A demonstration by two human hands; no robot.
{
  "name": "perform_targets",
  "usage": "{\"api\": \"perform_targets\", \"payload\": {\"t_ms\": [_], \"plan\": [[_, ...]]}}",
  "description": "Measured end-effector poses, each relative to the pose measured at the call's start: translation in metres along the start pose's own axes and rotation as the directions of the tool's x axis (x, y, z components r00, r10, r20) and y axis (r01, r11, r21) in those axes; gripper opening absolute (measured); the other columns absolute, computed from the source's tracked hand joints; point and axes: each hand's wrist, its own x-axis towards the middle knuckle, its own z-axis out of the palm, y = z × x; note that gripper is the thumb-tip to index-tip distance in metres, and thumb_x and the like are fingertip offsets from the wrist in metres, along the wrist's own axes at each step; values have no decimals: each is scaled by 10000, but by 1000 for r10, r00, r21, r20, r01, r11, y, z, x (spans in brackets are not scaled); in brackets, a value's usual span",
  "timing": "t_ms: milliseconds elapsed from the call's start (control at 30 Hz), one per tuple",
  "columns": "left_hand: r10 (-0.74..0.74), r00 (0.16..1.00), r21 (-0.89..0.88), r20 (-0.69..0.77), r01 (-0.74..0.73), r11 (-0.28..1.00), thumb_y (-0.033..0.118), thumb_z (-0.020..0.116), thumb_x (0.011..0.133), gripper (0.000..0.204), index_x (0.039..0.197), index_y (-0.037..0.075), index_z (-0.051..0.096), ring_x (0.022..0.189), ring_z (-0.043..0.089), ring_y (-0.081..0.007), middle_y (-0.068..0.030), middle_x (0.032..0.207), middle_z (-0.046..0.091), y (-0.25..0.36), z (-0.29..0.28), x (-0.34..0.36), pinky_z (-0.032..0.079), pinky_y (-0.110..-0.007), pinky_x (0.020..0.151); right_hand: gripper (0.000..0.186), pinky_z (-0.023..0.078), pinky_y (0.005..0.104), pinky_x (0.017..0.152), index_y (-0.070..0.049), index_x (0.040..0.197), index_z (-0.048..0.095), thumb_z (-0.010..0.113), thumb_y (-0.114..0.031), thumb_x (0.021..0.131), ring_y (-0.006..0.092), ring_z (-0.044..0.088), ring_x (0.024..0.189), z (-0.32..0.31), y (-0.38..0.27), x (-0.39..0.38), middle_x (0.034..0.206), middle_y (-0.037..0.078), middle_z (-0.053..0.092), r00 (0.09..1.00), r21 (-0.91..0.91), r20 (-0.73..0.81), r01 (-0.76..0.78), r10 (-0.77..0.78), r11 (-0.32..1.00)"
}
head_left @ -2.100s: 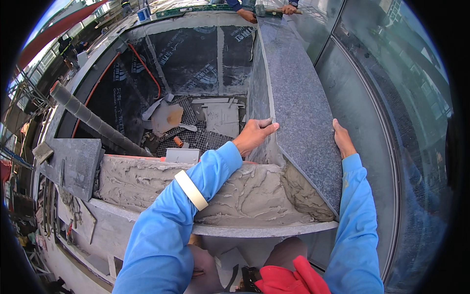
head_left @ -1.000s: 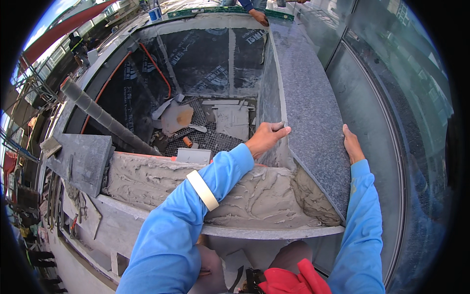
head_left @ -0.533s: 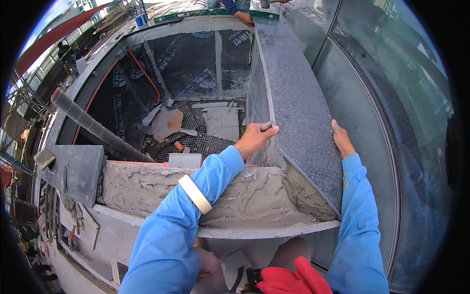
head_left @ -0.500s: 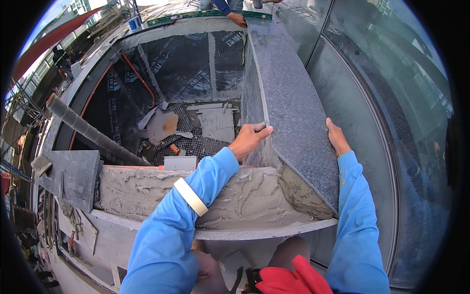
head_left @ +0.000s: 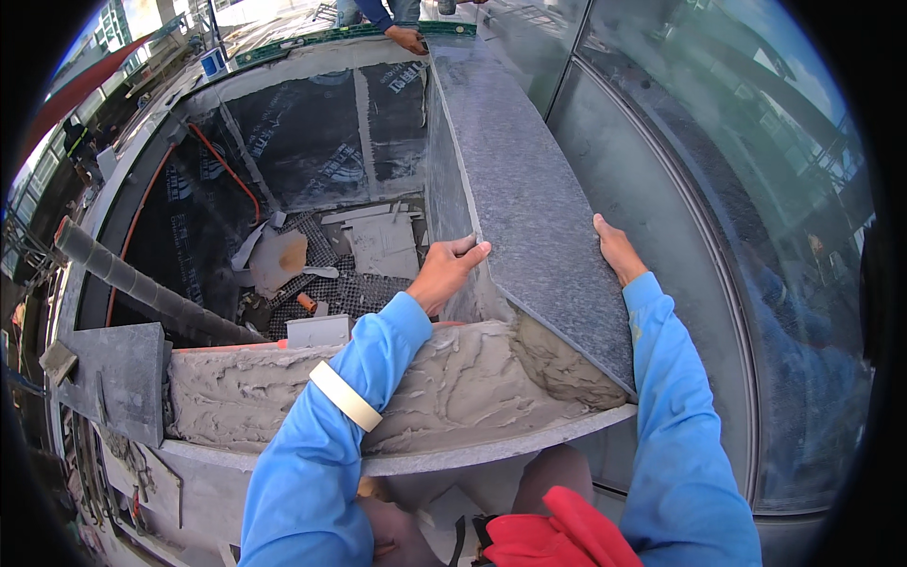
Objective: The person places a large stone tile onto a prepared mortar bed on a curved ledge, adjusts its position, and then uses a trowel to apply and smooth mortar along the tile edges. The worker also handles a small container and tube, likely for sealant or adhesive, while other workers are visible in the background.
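A long grey stone slab with a slanted near end lies along the right wall top. My left hand pinches its left edge, thumb on the upper face and fingers curled below. On the opposite edge my right hand is wrapped around the side, its fingertips partly hidden. Wet mortar with a rough, troweled surface covers the near wall top and shows beneath the slab's slanted end. A cream roll of tape rings my left sleeve.
A co-worker's hand touches the slab's far end, beside a green level. Glass panels stand close on the right. The dark-lined pit holds offcuts and a grey pipe. Another slab lies at left.
The whole view has shifted, so the slab and both hands appear farther left. My hands keep the same hold on the slab's edges, and the slab shows no clear movement against the wall.
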Motion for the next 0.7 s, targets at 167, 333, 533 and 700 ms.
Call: {"api": "perform_targets", "payload": {"t_ms": [167,333,533,700], "plan": [[10,1000,1,-15,-10,1000,352,683,1003,758,1448,-195,404,1483,375,-366,-333,1550,403,0,0,0,287,-440,1221,745,319,375,1182,117,1449,486,440,-521,1066,335,441,1438,0,2,1,1519,253,493,999,26,21,24,-25,999],[29,999,41,-28,-28,999,354,686,1000,756,1441,-197,413,1482,376,-379,-340,1526,432,-6,-2,4,299,-433,1215,733,336,370,1169,115,1446,491,431,-513,1074,318,468,1414,0,-2,0,1507,233,513,1000,-10,19,-2,2,1000],[54,995,64,-86,-49,997,329,716,974,711,1390,-199,484,1380,516,-366,-332,1426,548,-12,-3,8,395,-403,1147,714,352,357,1154,110,1439,504,420,-502,1081,302,502,1383,1,-9,-8,1477,218,547,1000,-49,3,16,-16,999],[55,998,35,-35,-54,998,363,704,981,748,1419,-190,455,1458,415,-383,-345,1513,447,-12,-5,7,331,-430,1196,671,362,361,1155,103,1453,489,447,-456,1083,302,507,1386,0,-10,-3,1485,215,544,998,-73,19,54,-53,996]]}}
